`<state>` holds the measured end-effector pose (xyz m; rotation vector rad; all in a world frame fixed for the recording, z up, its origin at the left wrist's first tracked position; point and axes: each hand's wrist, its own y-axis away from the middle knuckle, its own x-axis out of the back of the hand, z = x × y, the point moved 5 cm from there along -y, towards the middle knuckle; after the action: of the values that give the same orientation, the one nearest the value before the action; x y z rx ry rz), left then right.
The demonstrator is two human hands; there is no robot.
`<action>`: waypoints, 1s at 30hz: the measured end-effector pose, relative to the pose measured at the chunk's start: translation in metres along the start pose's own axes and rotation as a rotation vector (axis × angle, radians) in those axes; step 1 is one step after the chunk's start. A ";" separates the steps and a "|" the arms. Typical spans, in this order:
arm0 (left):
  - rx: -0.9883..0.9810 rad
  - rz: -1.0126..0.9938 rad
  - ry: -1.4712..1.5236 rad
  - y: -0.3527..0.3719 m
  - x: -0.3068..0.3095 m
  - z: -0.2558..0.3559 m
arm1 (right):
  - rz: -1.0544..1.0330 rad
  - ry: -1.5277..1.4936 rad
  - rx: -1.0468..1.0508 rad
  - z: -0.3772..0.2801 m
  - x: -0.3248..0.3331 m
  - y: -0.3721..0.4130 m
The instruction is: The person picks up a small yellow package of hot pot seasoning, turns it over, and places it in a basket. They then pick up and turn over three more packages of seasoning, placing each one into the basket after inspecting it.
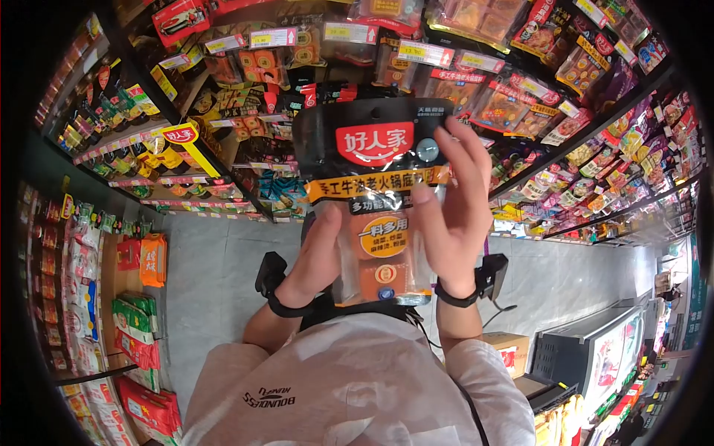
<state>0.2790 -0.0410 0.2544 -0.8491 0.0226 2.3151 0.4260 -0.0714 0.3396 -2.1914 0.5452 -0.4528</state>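
Shop aisle, view down over my own chest. Packet (pixel 379 201) held up in both hands, upright, label facing me: black top with a red logo, clear lower half showing orange blocks. It hangs in the air in front of the middle shelves (pixel 587 130), touching none of them.

Left hand (pixel 316 256) clamps the packet's lower left edge; its fingers go behind the film, so I cannot tell how far they curl. Right hand (pixel 455 212) lies on the right side, fingers (pixel 465 160) spread flat over the front, pressing the film. Black bands (pixel 271 279) on both wrists.

Step, as I judge it: holding the packet for a look at the label. Any next move calls for one hand to carry it fully before the other lets go, since the film looks slippery.

Cardboard box (pixel 509 349) and freezer cabinet (pixel 595 349) low right on the floor.
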 end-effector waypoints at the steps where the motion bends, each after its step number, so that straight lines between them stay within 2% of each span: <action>1: 0.032 0.007 0.063 0.000 0.002 -0.004 | 0.002 -0.069 -0.042 0.003 -0.003 -0.002; 2: 0.030 0.002 0.054 0.001 0.003 -0.003 | 0.004 -0.137 -0.084 0.005 -0.004 -0.003; 3: 0.028 -0.005 0.046 0.002 0.005 -0.003 | -0.039 0.029 -0.094 0.005 -0.002 -0.002; 6: 0.019 -0.016 0.035 0.004 0.004 0.002 | -0.076 -0.113 -0.242 0.009 -0.007 0.001; 7: 0.017 -0.018 0.034 0.005 0.002 0.003 | -0.077 -0.200 -0.246 0.009 -0.008 0.003; 16: 0.034 -0.089 0.082 0.006 -0.001 0.002 | -0.026 -0.251 -0.216 0.002 -0.006 0.008; 19: -0.020 -0.048 0.090 0.003 0.001 -0.001 | -0.019 -0.265 -0.230 -0.002 -0.005 0.010; 25: -0.288 0.252 0.002 -0.011 0.019 0.026 | -0.015 -0.451 -0.365 -0.003 -0.014 0.016; 28: -0.341 0.220 0.154 -0.009 0.015 0.029 | -0.002 -0.369 -0.374 0.002 -0.013 0.015; 30: -0.277 0.223 0.210 -0.006 0.014 0.026 | -0.002 -0.509 -0.444 0.011 -0.011 0.016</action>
<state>0.2596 -0.0225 0.2681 -1.2854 -0.1210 2.4599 0.4184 -0.0673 0.3191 -2.5982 0.3833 0.2576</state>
